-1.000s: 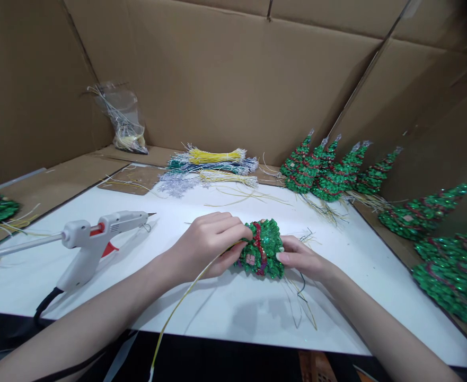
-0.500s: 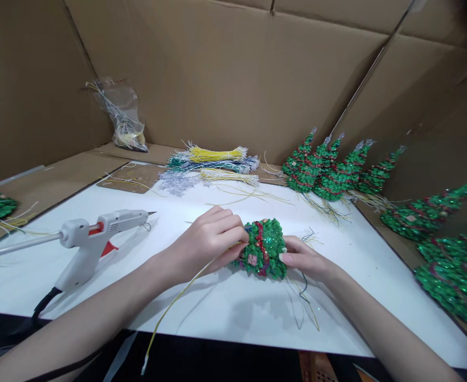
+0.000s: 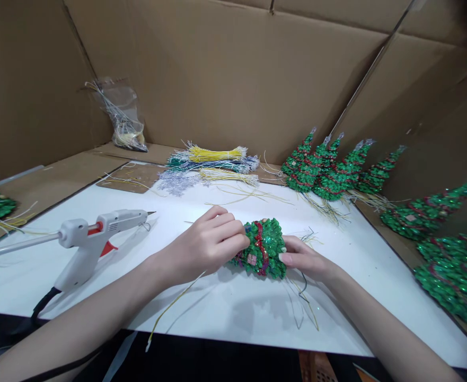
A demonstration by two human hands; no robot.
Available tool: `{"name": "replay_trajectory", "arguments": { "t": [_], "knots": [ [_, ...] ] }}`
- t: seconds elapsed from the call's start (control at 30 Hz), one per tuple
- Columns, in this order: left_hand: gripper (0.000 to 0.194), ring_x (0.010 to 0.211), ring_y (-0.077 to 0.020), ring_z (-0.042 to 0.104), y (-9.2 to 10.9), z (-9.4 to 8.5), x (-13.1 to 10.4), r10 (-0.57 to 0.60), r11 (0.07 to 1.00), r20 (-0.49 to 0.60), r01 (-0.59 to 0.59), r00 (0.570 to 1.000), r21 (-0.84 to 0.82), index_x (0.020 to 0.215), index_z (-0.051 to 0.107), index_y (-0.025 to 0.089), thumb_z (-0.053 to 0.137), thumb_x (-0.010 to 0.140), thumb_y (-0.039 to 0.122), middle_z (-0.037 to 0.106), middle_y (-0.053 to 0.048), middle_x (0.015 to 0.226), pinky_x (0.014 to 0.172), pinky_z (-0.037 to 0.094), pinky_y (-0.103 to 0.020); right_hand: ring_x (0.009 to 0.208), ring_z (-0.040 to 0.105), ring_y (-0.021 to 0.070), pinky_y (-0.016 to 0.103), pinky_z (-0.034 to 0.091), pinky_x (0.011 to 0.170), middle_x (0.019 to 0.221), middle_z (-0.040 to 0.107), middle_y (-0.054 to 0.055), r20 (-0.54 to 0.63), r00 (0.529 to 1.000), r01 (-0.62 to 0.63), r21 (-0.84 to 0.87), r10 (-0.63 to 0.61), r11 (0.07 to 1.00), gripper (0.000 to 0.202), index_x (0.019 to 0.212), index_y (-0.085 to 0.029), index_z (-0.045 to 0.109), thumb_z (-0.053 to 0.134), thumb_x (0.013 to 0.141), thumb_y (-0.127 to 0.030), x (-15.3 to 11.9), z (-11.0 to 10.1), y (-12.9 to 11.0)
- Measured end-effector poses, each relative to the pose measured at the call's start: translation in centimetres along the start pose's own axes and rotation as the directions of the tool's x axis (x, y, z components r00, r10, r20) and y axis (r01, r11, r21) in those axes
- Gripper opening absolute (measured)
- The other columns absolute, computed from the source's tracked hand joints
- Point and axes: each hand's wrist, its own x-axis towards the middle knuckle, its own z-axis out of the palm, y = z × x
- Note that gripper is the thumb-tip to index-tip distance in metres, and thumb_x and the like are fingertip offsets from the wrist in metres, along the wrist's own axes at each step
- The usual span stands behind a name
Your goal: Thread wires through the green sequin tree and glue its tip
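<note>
A small green Christmas tree ornament [image 3: 271, 241] with red garland and a pink gift block lies on its side above the white board. My right hand [image 3: 307, 260] grips its wide base, thumb in front. At its narrower end is my left hand [image 3: 213, 241], fingers pinched together against the branches. A yellow wire [image 3: 173, 301] runs out from under that hand toward the board's front edge; the pinch point itself is hidden by the fingers. Thin wires [image 3: 305, 292] trail from the tree's base below my right hand.
A white glue gun [image 3: 86, 244] stands at left on the white board [image 3: 201, 313]. Bundles of wires [image 3: 217, 155] lie at the back. Several finished-looking trees [image 3: 342, 178] line the right side. A plastic bag [image 3: 128, 116] leans against the cardboard wall [image 3: 233, 69].
The yellow wire's loose end has drawn up and slightly right, with less of it hanging out. My left hand has turned a little over the wire; my right hand stays on the tree.
</note>
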Motion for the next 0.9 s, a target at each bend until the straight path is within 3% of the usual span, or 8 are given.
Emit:
{"name": "replay_trajectory", "arguments": {
  "t": [0.43, 0.63, 0.9],
  "knots": [
    [0.009, 0.071, -0.0138, 0.054, 0.02, -0.06, 0.3, -0.115, 0.993, 0.005, 0.115, 0.993, -0.02, 0.088, 0.06, 0.017, 0.052, 0.092, 0.015, 0.064, -0.002, 0.08, 0.077, 0.039, -0.032, 0.098, 0.065, 0.0199, 0.033, 0.052, 0.089, 0.112, 0.07, 0.008, 0.013, 1.0, 0.023, 0.03, -0.023, 0.999, 0.038, 0.117, -0.018, 0.068, 0.069, 0.084, -0.038, -0.02, -0.15, 0.39],
    [0.01, 0.065, -0.0129, 0.051, 0.25, 0.07, 0.18, -0.054, 0.998, -0.031, 0.055, 0.998, 0.039, 0.085, 0.058, 0.017, 0.052, 0.092, 0.013, 0.063, -0.001, 0.075, 0.075, 0.039, -0.032, 0.091, 0.066, 0.0167, 0.028, 0.052, 0.084, 0.104, 0.071, 0.006, 0.039, 0.999, 0.035, 0.028, -0.036, 0.999, 0.032, 0.112, -0.017, 0.069, 0.067, 0.086, -0.036, -0.13, -0.25, 0.48],
    [0.013, 0.068, -0.0135, 0.052, 0.19, 0.08, -0.17, 0.021, 0.996, -0.001, -0.021, 1.0, 0.082, 0.087, 0.058, 0.017, 0.05, 0.093, 0.01, 0.065, -0.003, 0.08, 0.079, 0.039, -0.034, 0.091, 0.065, 0.0167, 0.026, 0.051, 0.08, 0.104, 0.071, 0.007, 0.068, 0.996, 0.062, 0.0, -0.062, 0.998, 0.034, 0.117, -0.017, 0.068, 0.064, 0.088, -0.035, -0.12, -0.18, 0.2]
  ]
}}
